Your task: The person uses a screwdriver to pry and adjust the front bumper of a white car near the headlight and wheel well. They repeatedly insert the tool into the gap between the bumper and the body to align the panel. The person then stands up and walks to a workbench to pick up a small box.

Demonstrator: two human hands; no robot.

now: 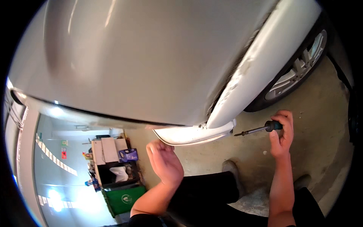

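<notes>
My right hand point(281, 132) is closed round the dark handle of a screwdriver point(256, 131). The screwdriver's tip points left, toward the end of a pale curved car trim panel point(193, 135), with a gap between them. At the panel's lower left edge is my left hand point(164, 160), its fingers curled in. Whether those fingertips grip the edge or something small is hidden. Above both hands spreads the car's large silver-grey body panel point(143, 64). A lighter sill-like strip point(242, 75) slants along its right side, with scuffed, dirty marks at the seam.
A car wheel point(297, 73) stands at the upper right. My shoe point(231, 170) rests on the concrete floor point(211, 162). To the left are a cluttered workbench point(97, 151), a blue-purple jug point(128, 154) and a green bin point(124, 198).
</notes>
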